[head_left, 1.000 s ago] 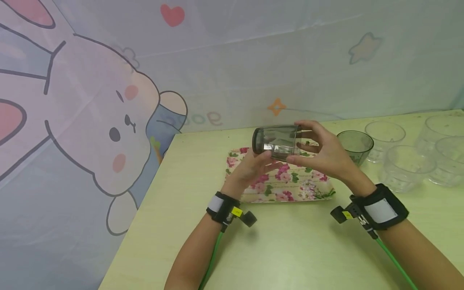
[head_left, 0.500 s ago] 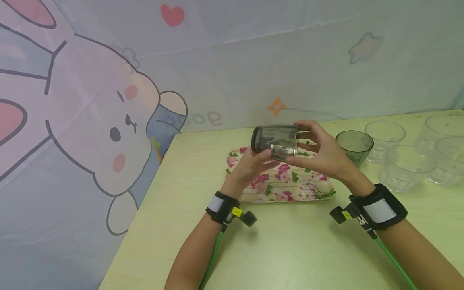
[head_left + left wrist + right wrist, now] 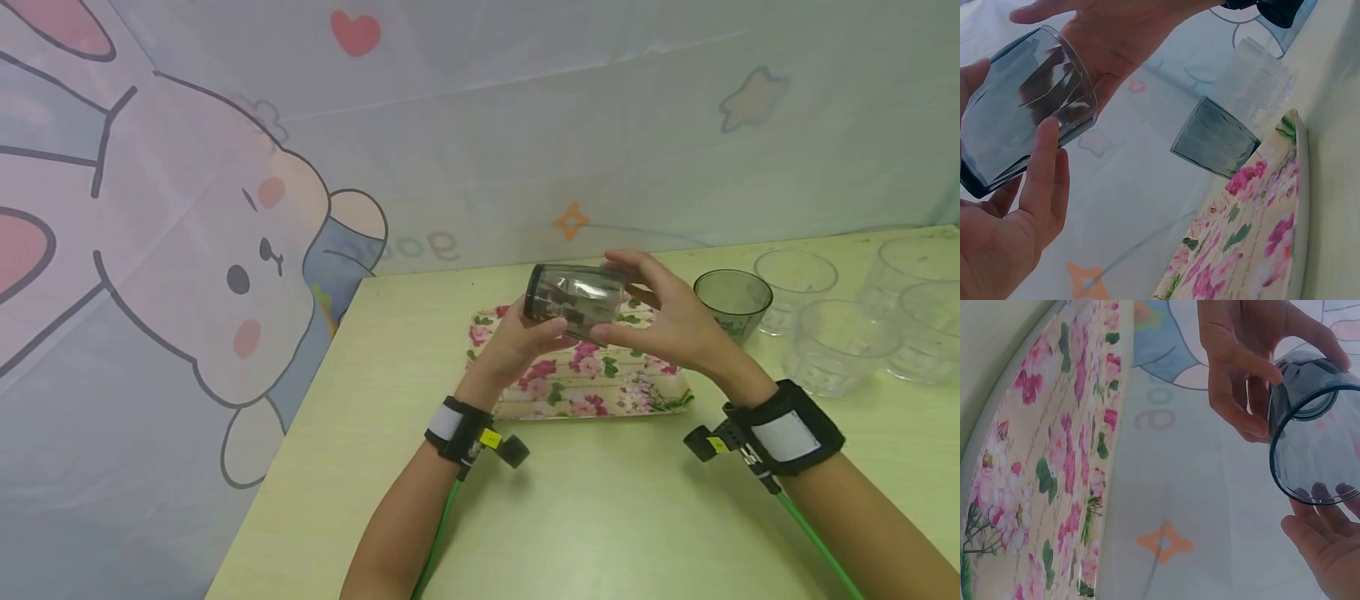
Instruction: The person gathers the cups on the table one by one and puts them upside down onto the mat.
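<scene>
A grey tinted drinking glass (image 3: 576, 293) lies on its side in the air above a floral tray (image 3: 570, 400). My left hand (image 3: 519, 343) grips it near the thick base, thumb in front. At the rim end, my right hand (image 3: 678, 323) holds it between thumb and fingers. The left wrist view shows the tinted glass (image 3: 1004, 119) tilted, with fingers against its side. Looking into its mouth, the right wrist view shows the tinted glass (image 3: 1313, 447) with nothing visible inside. A second tinted glass (image 3: 733, 302) stands upright just right of the tray.
Several clear glasses stand at the right, among them one clear glass (image 3: 840, 346) near the right forearm. A pale fabric backdrop (image 3: 480, 150) with cartoon prints rises behind the table (image 3: 585, 517). Green cables (image 3: 442, 533) run along both forearms.
Between both hands the tinted glass has turned and its rim end has dipped slightly. The right fingers have shifted a little along the rim. The tray and other glasses stay put.
</scene>
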The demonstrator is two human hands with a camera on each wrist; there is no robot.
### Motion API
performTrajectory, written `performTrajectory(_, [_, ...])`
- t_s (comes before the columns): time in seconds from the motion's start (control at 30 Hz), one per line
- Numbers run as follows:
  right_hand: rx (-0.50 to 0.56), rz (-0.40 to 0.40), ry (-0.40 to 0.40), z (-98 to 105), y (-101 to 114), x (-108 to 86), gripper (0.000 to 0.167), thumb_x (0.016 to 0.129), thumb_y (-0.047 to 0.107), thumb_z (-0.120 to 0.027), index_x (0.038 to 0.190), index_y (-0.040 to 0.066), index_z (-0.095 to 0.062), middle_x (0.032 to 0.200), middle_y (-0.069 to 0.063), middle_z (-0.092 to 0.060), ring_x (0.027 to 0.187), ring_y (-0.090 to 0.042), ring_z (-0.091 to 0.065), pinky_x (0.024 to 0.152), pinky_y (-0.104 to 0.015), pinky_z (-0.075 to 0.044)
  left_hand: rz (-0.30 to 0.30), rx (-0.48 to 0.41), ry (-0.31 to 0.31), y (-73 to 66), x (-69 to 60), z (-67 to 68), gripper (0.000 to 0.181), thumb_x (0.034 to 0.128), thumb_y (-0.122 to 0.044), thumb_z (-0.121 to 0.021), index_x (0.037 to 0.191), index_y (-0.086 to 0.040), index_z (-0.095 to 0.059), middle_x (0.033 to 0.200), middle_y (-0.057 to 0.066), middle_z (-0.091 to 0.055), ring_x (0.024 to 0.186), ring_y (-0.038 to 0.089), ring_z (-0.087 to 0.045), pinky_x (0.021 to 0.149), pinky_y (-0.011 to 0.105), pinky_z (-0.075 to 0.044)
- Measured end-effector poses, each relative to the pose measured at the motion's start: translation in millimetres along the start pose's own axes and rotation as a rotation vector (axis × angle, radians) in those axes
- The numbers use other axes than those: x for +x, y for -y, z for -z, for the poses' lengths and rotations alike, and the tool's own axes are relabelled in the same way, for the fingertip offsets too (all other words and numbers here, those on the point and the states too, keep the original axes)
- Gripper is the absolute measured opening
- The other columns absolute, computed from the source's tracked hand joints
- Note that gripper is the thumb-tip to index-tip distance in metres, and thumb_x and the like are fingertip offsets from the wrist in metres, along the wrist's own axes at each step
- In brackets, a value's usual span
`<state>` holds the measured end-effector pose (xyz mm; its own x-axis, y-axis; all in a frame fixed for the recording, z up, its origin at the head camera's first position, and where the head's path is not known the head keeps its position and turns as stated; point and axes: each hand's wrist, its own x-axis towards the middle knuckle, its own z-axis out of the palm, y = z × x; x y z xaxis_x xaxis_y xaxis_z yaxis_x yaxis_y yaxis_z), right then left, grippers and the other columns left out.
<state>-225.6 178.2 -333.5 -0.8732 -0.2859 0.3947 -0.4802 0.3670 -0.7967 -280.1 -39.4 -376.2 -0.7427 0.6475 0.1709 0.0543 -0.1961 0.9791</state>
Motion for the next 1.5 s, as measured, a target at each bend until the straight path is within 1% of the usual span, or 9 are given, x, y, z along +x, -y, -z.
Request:
performTrajectory(0.17, [-0.023, 0.016, -0.004, 0.7, 0.5, -0.4, 0.083, 0.076, 0.011, -0.08, 0.147, 0.013, -0.035, 0.144, -0.014, -0.044, 0.132, -0.033, -0.044, 0.115, -0.053, -0.035, -0.002, 0.051, 0.03, 2.9, -0.7, 2.2, 0.107, 0.0609, -0.062, -0.079, 0.146, -0.018, -0.032, 0.138, 0.017, -0.047, 0.111, 0.012, -0.06, 0.104, 0.046, -0.049])
performTrajectory(0.3, [-0.04, 0.022, -0.007, 0.4, 1.2, -0.4, 0.08, 0.077, 0.01, -0.079, 0.146, 0.014, -0.037, 0.143, -0.013, -0.044, 0.13, -0.031, -0.047, 0.113, -0.05, -0.037, -0.003, 0.061, 0.041, 5.4, -0.2, 3.3, 0.105, 0.0616, -0.061, -0.08, 0.146, -0.019, -0.033, 0.136, 0.017, -0.049, 0.11, 0.013, -0.061, 0.101, 0.046, -0.051])
performTrajectory(0.47, [-0.058, 0.037, -0.01, -0.6, 1.7, -0.4, 0.076, 0.078, 0.01, -0.079, 0.144, 0.015, -0.041, 0.14, -0.012, -0.046, 0.127, -0.029, -0.049, 0.11, -0.046, -0.04, -0.018, 0.094, 0.051, 6.2, -0.8, 1.3, 0.103, 0.0615, -0.062, -0.08, 0.143, -0.016, -0.037, 0.13, 0.015, -0.054, 0.107, 0.013, -0.062, 0.101, 0.054, -0.049])
performTrajectory(0.6, [-0.065, 0.037, -0.005, -1.3, 3.1, -1.1, 0.074, 0.077, 0.012, -0.079, 0.142, 0.018, -0.044, 0.14, -0.009, -0.047, 0.125, -0.025, -0.049, 0.108, -0.026, -0.046, -0.022, 0.117, 0.055, 6.4, -1.5, 0.1, 0.105, 0.0604, -0.063, -0.081, 0.142, -0.012, -0.039, 0.125, 0.013, -0.056, 0.104, 0.013, -0.063, 0.098, 0.05, -0.053])
performTrajectory(0.7, [-0.078, 0.039, 0.006, -1.6, 3.7, -1.5, 0.073, 0.078, 0.013, -0.079, 0.142, 0.019, -0.044, 0.141, -0.008, -0.047, 0.124, -0.024, -0.049, 0.098, -0.007, -0.041, -0.015, 0.124, 0.067, 6.8, -1.7, 0.3, 0.106, 0.0605, -0.062, -0.081, 0.143, -0.012, -0.038, 0.123, 0.01, -0.057, 0.104, 0.013, -0.063, 0.093, 0.037, -0.057])
performTrajectory(0.77, [-0.091, 0.045, 0.014, -1.6, 3.8, -1.5, 0.073, 0.078, 0.014, -0.079, 0.142, 0.02, -0.044, 0.142, -0.008, -0.047, 0.124, -0.025, -0.05, 0.093, -0.004, -0.04, -0.012, 0.126, 0.075, 7.5, -1.7, 0.5, 0.106, 0.0613, -0.062, -0.081, 0.143, -0.011, -0.037, 0.12, 0.005, -0.058, 0.103, 0.012, -0.063, 0.09, 0.031, -0.057])
performTrajectory(1.07, [-0.174, 0.069, 0.041, -2.0, -0.2, -2.5, 0.069, 0.08, 0.019, -0.078, 0.141, 0.016, -0.046, 0.14, -0.007, -0.05, 0.124, -0.027, -0.052, 0.096, -0.045, -0.049, -0.004, 0.108, 0.096, 9.0, -2.7, 1.9, 0.104, 0.0628, -0.059, -0.081, 0.144, -0.012, -0.035, 0.112, -0.002, -0.059, 0.097, 0.009, -0.063, 0.084, 0.023, -0.056])
performTrajectory(1.2, [-0.193, 0.089, 0.047, -1.9, -0.7, -2.9, 0.067, 0.08, 0.02, -0.078, 0.139, 0.016, -0.049, 0.137, -0.006, -0.053, 0.122, -0.025, -0.053, 0.093, -0.043, -0.05, 0.001, 0.116, 0.097, 8.5, -3.3, 1.8, 0.106, 0.0622, -0.061, -0.08, 0.145, -0.014, -0.034, 0.111, -0.003, -0.059, 0.096, 0.008, -0.063, 0.084, 0.023, -0.056])
performTrajectory(1.5, [-0.219, 0.123, 0.028, -2.4, -1.5, -3.0, 0.06, 0.078, 0.019, -0.079, 0.134, 0.017, -0.055, 0.13, -0.004, -0.058, 0.11, -0.017, -0.056, 0.081, -0.024, -0.051, 0.002, 0.134, 0.122, 5.7, -5.4, 1.0, 0.105, 0.0644, -0.061, -0.079, 0.145, -0.012, -0.033, 0.113, -0.002, -0.058, 0.099, 0.009, -0.063, 0.086, 0.024, -0.056])
